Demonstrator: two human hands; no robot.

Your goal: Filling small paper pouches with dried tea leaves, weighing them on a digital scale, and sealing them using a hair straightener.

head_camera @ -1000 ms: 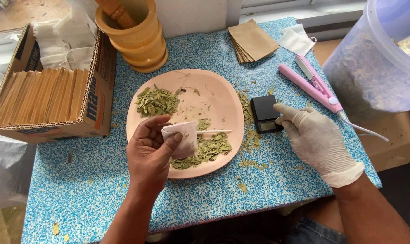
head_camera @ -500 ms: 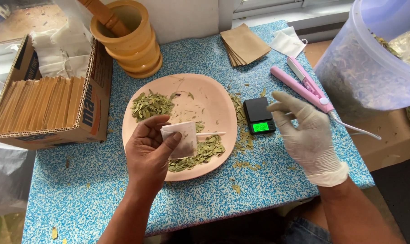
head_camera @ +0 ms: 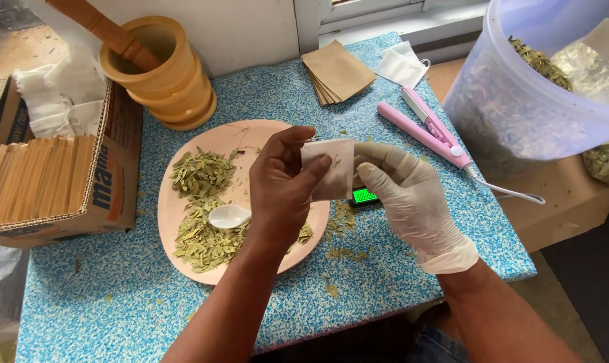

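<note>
While both hands meet above the speckled blue surface [head_camera: 116, 302], a small white paper sachet [head_camera: 331, 168] is held between them, just over the edge of a pink plate [head_camera: 264, 134]. The bare left hand [head_camera: 281, 191] pinches the sachet, thumb on its front face and fingers behind it. The gloved right hand [head_camera: 408, 195] touches the sachet's right edge with its fingers curled; whether that grip is actually closed on the paper or only steadying it cannot be told from this angle.

On the plate lie two heaps of dried green leaves [head_camera: 200, 175] and a white plastic spoon [head_camera: 229, 216]. A small pocket scale [head_camera: 365, 196] with a lit green display sits directly beneath the hands, mostly hidden by them. Crumbs of leaf are scattered on the surface near the scale. Further back stand a wooden mortar with pestle [head_camera: 160, 70], a stack of brown paper envelopes [head_camera: 338, 70] and a pink heat sealer [head_camera: 428, 131]. A cardboard box of brown envelopes [head_camera: 42, 178] sits on the left, and a large clear tub of leaves [head_camera: 533, 87] on the right.

A likely risk: the sachet is held in mid-air by thin paper, so a tilt or a loose pinch could spill leaf onto the scale and surface. Squeezing too hard could crease or tear it.
</note>
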